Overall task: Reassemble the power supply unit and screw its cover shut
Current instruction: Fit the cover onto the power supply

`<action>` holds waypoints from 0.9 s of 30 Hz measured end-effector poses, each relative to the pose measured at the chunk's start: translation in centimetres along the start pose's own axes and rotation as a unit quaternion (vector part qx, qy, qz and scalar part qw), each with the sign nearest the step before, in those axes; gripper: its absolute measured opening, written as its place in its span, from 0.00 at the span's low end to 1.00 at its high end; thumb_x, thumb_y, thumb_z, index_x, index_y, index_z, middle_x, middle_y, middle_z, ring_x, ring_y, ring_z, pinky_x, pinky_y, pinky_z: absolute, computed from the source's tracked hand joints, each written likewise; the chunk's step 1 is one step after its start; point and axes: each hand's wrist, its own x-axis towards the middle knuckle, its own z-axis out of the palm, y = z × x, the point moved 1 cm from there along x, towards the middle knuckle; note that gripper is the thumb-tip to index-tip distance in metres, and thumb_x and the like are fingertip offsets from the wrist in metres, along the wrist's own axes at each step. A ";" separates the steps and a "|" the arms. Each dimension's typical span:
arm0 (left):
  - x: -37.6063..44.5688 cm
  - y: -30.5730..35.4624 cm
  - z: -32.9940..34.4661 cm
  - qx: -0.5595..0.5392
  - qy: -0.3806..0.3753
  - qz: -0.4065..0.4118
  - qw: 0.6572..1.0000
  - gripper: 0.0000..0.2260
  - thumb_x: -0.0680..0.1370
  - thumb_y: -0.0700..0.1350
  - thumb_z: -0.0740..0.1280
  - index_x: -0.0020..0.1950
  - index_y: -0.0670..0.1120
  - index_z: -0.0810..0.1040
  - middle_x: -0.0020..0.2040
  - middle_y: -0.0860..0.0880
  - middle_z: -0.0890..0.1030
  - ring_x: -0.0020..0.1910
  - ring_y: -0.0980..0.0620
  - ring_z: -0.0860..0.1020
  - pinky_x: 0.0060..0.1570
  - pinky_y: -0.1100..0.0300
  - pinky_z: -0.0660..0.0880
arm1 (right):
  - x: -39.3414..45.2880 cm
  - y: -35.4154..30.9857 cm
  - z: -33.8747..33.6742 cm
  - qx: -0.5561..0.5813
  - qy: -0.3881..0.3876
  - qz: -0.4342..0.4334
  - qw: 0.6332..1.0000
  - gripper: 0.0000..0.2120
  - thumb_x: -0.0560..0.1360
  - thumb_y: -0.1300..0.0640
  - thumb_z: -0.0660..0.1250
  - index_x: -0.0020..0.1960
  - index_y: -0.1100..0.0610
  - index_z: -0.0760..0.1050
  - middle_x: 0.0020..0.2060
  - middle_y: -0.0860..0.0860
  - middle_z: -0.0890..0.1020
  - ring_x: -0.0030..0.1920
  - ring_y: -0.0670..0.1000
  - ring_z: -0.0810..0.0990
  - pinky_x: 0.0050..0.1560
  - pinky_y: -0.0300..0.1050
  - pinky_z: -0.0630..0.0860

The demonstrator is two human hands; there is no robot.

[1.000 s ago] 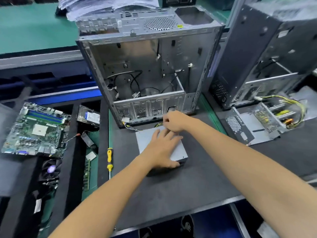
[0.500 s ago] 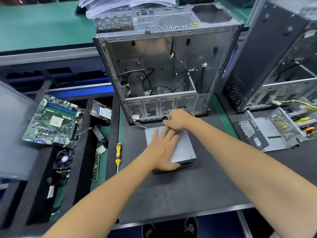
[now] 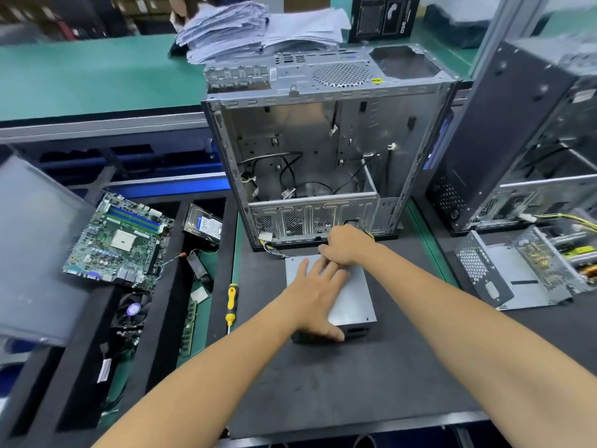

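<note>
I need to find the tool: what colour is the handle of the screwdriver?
Yellow and black; the screwdriver shows clearly in the head view, left of the power supply unit.

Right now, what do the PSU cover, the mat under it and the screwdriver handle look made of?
PSU cover: looks like sheet metal, matte light grey, flat with crisp folded edges; the left hand rests flat on it. Mat: probably rubber or foam, dark grey, dull, faintly mottled, no glare. Screwdriver handle: likely moulded plastic, glossy yellow with black sections, possibly rubber grip.
</note>
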 end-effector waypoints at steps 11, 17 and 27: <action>1.5 1.6 -0.1 -0.132 0.062 0.013 0.989 0.32 0.70 0.67 0.64 0.65 0.46 0.68 0.64 0.48 0.68 0.67 0.47 0.63 0.71 0.48 0.52 | -0.1 1.1 -1.9 0.022 -0.045 0.009 0.999 0.17 0.76 0.62 0.59 0.30 0.59 0.61 0.27 0.54 0.66 0.30 0.52 0.63 0.28 0.44 0.60; 3.0 -2.2 -1.1 -0.227 0.107 -0.201 0.947 0.25 0.71 0.63 0.67 0.61 0.50 0.72 0.53 0.52 0.72 0.57 0.51 0.70 0.61 0.50 0.64 | 0.1 1.9 -2.8 0.070 -0.087 0.021 0.993 0.11 0.76 0.68 0.57 0.48 0.74 0.76 0.44 0.73 0.73 0.36 0.53 0.64 0.35 0.44 0.60; 5.1 -2.0 -1.2 -0.352 0.105 -0.221 0.903 0.11 0.71 0.57 0.71 0.47 0.54 0.76 0.50 0.54 0.73 0.51 0.55 0.71 0.57 0.54 0.66 | 1.2 4.3 -4.0 0.139 -0.096 -0.063 0.984 0.05 0.71 0.66 0.69 0.42 0.58 0.81 0.34 0.50 0.81 0.32 0.48 0.75 0.32 0.38 0.72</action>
